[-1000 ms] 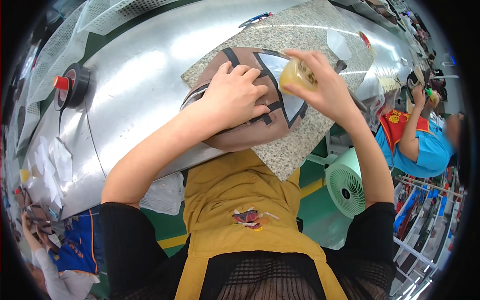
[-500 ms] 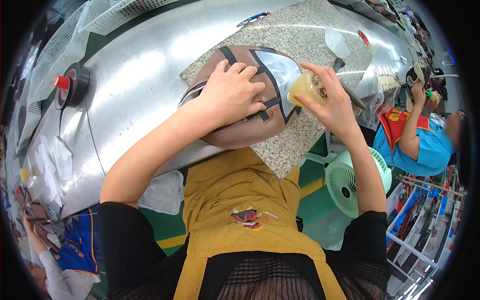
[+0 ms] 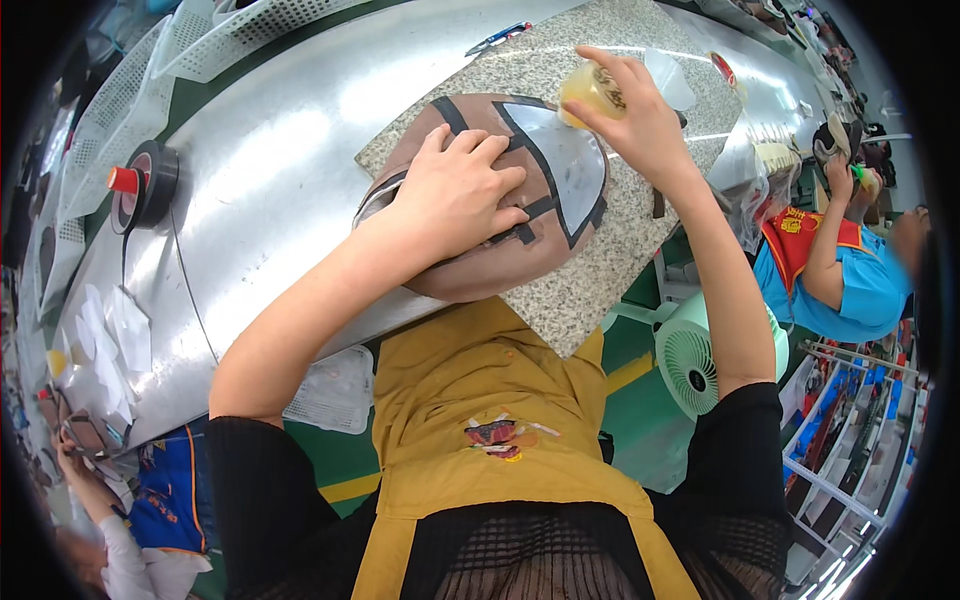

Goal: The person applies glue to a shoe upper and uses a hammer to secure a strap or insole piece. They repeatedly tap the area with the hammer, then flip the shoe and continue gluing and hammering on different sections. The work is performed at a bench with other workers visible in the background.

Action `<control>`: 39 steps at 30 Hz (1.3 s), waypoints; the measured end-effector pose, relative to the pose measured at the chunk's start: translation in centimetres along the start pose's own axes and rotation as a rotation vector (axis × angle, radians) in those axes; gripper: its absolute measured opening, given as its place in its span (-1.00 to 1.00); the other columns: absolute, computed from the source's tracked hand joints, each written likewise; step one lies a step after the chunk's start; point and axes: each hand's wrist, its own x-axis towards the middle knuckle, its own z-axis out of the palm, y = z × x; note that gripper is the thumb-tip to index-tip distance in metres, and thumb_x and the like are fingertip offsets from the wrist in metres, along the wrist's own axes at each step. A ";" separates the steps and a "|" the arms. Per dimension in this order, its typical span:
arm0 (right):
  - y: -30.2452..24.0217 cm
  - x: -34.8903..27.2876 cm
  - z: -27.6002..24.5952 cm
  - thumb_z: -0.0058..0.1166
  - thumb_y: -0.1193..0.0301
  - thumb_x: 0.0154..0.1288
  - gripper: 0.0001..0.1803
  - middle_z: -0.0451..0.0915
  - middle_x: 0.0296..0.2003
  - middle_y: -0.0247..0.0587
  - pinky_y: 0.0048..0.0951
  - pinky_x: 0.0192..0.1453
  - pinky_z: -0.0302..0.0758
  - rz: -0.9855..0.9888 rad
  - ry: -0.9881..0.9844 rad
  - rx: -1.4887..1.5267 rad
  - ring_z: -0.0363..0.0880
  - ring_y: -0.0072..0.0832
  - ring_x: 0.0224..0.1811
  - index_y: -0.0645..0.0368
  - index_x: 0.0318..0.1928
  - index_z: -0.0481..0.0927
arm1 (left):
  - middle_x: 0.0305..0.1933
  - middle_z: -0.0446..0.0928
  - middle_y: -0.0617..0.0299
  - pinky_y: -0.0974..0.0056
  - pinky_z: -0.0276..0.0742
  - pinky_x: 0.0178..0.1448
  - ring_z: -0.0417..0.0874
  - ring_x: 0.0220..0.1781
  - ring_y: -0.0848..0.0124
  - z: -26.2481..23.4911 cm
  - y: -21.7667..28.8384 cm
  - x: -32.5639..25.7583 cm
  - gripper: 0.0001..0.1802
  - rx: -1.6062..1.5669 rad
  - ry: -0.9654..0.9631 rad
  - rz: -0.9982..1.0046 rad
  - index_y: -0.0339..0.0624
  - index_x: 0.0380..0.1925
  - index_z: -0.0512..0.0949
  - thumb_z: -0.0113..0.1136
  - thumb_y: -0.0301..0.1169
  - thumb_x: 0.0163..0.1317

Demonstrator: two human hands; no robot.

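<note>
A rounded brown leather bag piece (image 3: pixel 480 268), edged with black strips, lies on the speckled stone slab (image 3: pixel 570 320). My left hand (image 3: pixel 462 190) rests on its top, fingers spread, holding nothing. At its right end is a pale, shiny patch (image 3: pixel 572 165) framed in black. Between thumb and fingers, my right hand (image 3: pixel 640 125) grips a squat, translucent yellowish bottle (image 3: pixel 588 93). The bottle is tilted over the patch's far edge; whether its tip touches is hard to tell. Just behind my right hand a dark tool head (image 3: pixel 682 119) shows, mostly hidden.
Blue-handled snips (image 3: pixel 498 39) lie at the slab's far edge, a clear plastic piece (image 3: pixel 670 80) at its far right. On the metal table, a black tape roll (image 3: pixel 155 185) stands left, near white paper scraps (image 3: pixel 128 330). A green fan (image 3: pixel 690 355) is below my right arm. Co-workers sit both sides.
My right hand has moved away from me and slightly left with the bottle, from the patch's right side to its far edge. My left hand stays on the bag piece.
</note>
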 end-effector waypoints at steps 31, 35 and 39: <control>-2.6 -4.3 -3.2 0.26 0.16 0.13 -0.38 0.48 -0.06 -0.18 -0.25 -0.03 0.53 0.058 -0.220 0.097 0.58 -0.20 -0.08 -0.13 0.22 0.41 | 0.18 0.45 0.11 0.01 0.20 0.35 0.39 0.27 0.16 -0.1 0.2 -0.1 -0.59 0.005 0.023 0.009 0.01 -0.03 0.59 0.19 -0.09 0.15; -3.8 -2.9 -1.1 0.25 0.14 0.13 -0.39 0.48 -0.06 -0.22 -0.29 -0.08 0.56 -0.066 -0.100 0.040 0.59 -0.23 -0.09 -0.16 0.21 0.41 | 0.18 0.44 0.12 0.00 0.20 0.35 0.39 0.26 0.16 -0.3 0.2 -0.1 -0.58 0.024 0.006 0.001 0.02 -0.02 0.59 0.19 -0.08 0.15; -3.3 0.5 1.4 0.25 0.20 0.15 -0.40 0.47 -0.01 -0.23 -0.28 -0.01 0.52 -0.048 -0.028 0.026 0.57 -0.22 -0.07 -0.14 0.22 0.41 | 0.18 0.44 0.12 0.01 0.19 0.35 0.40 0.25 0.16 0.1 0.0 0.1 -0.58 0.014 0.011 0.013 0.02 -0.03 0.59 0.19 -0.07 0.15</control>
